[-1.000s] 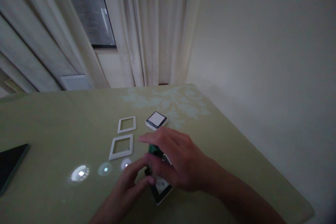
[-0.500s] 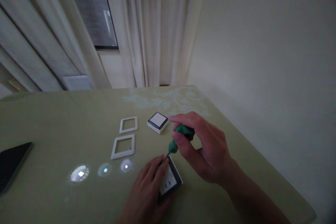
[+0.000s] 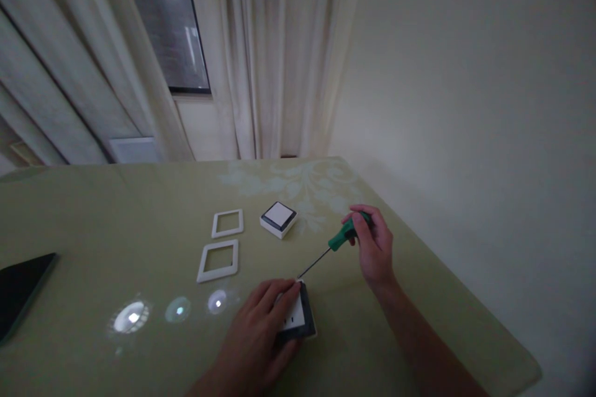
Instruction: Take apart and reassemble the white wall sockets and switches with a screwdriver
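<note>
My left hand [image 3: 254, 332] is closed around a wall socket [image 3: 308, 316] with a white face, a dark border and a pale base. Its fingers lie over the upper left of the face and hide part of it, while the thumb grips the near edge. In my right hand [image 3: 378, 251] is a screwdriver [image 3: 342, 237] with a green and black handle. The thin shaft slants down to the left, its tip at the socket's far edge beside my left fingertips. Whether the tip touches a screw cannot be made out.
Two white frames, a smaller one [image 3: 241, 223] and a larger one [image 3: 218, 274], lie left of the hands. Beyond the socket sits a switch [image 3: 279, 216] on a white base. A dark flat object [image 3: 23, 285] is at the left, and a wall [image 3: 488, 136] borders the table's right side.
My right hand has moved right and away from my left hand, exposing the screwdriver's shaft, which now lies lower and points left. The socket has turned slightly in my left hand.
</note>
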`<state>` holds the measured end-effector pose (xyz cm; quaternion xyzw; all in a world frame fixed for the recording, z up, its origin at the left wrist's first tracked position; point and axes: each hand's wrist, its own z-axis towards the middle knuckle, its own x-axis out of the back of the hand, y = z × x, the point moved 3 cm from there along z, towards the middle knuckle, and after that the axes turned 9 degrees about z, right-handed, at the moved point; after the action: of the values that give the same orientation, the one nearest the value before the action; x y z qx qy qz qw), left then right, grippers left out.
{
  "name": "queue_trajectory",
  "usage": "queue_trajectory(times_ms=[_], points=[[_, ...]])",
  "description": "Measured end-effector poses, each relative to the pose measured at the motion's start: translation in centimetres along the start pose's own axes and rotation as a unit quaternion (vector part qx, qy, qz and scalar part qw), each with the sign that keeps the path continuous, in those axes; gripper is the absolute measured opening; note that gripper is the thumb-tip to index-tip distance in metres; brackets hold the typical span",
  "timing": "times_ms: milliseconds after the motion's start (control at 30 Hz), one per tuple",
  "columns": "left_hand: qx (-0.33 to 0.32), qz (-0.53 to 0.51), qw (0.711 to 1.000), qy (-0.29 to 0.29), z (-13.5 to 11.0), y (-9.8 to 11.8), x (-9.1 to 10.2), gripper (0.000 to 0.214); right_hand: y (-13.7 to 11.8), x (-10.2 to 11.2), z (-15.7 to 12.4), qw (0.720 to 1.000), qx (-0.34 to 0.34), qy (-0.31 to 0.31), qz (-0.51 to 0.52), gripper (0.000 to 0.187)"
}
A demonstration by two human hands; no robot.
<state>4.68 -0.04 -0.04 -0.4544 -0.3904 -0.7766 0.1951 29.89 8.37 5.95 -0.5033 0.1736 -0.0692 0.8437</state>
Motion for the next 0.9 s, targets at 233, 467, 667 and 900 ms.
queue_trajectory(times_ms=[233, 467, 667, 900], points=[[-0.067, 0.077, 0.995, -0.018, -0.8, -0.5, -1.2, 0.101, 3.8, 1.6, -0.8, 0.99, -0.093, 0.079, 0.065, 0.04], [-0.066, 0.077, 0.995, 0.007, -1.1, -1.1, -1.5, 0.093, 5.8, 1.9, -1.1, 0.972, -0.181, 0.129, 0.076, 0.048], [-0.035, 0.033, 0.999, 0.011, -0.9, -0.8, -1.1, 0.08, 6.0, 2.1, -1.1, 0.971, -0.191, 0.138, 0.049, 0.047], [0.029, -0.017, 0.999, 0.021, -0.9, -0.7, -1.5, 0.085, 5.2, 1.6, -1.1, 0.978, -0.166, 0.12, 0.032, 0.046]])
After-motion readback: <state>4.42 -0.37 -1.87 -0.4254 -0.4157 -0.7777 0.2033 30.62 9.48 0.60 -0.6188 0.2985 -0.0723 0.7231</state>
